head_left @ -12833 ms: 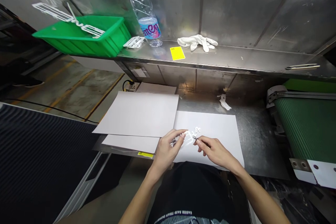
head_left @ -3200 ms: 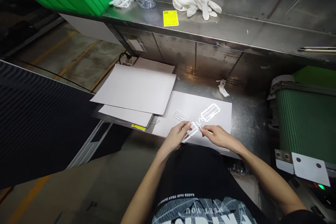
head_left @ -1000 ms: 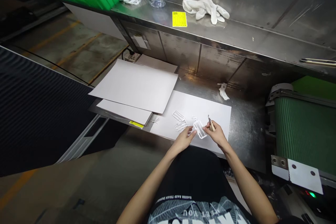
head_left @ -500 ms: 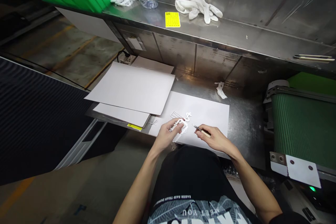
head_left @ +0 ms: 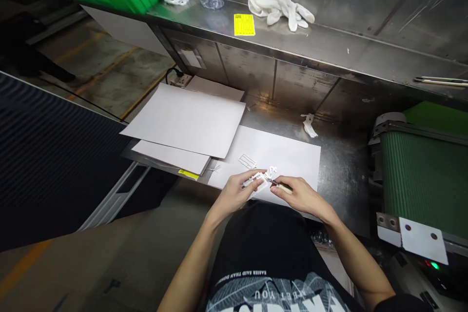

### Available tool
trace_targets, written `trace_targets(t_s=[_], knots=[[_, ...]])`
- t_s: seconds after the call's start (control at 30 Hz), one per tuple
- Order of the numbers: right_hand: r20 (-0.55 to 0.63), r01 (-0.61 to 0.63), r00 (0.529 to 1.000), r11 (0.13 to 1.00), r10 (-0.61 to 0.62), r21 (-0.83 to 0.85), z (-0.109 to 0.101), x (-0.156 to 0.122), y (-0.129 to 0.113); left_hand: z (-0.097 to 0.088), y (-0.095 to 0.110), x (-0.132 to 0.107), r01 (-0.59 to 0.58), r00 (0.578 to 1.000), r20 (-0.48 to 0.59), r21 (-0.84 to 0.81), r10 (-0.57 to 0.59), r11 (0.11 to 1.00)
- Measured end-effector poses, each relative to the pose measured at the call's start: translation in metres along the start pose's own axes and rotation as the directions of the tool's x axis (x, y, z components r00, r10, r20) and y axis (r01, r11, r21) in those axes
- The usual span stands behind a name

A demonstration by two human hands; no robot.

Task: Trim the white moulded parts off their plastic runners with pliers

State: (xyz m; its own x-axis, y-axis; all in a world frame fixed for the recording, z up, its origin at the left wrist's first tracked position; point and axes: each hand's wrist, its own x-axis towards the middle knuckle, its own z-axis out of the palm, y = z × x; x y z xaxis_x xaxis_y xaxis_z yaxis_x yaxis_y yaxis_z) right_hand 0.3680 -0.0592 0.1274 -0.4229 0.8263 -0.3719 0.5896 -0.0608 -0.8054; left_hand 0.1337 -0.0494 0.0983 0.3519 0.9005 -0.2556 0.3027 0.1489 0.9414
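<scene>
Left hand (head_left: 234,194) pinching white plastic part (head_left: 258,180), right hand (head_left: 298,195) gripping what looks like a small knife (head_left: 280,185)

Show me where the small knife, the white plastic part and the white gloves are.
small knife (head_left: 282,186), head view, on its pale handle in the right hand.
white plastic part (head_left: 257,180), head view, on its frame in the left hand.
white gloves (head_left: 281,8), head view, middle of the pile.
</scene>
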Motion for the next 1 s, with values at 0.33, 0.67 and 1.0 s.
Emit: trace_targets(t_s=[0.33,0.67,1.0], knots=[[-0.067,-0.039,0.997,0.997,0.034,-0.073,0.009,-0.001,0.008,0.007,-0.009,0.005,-0.004,1.0,0.012,0.029,0.004,1.0],[-0.105,-0.18,0.98,0.978,0.17,-0.101,0.027,0.019,0.072,0.025,-0.074,0.012,-0.201,0.977,0.031,0.471,0.212,0.859],[-0.121,-0.19,0.977,0.974,0.175,-0.12,0.049,0.022,0.103,0.047,-0.103,0.018,-0.155,0.986,0.026,0.531,0.166,0.833]])
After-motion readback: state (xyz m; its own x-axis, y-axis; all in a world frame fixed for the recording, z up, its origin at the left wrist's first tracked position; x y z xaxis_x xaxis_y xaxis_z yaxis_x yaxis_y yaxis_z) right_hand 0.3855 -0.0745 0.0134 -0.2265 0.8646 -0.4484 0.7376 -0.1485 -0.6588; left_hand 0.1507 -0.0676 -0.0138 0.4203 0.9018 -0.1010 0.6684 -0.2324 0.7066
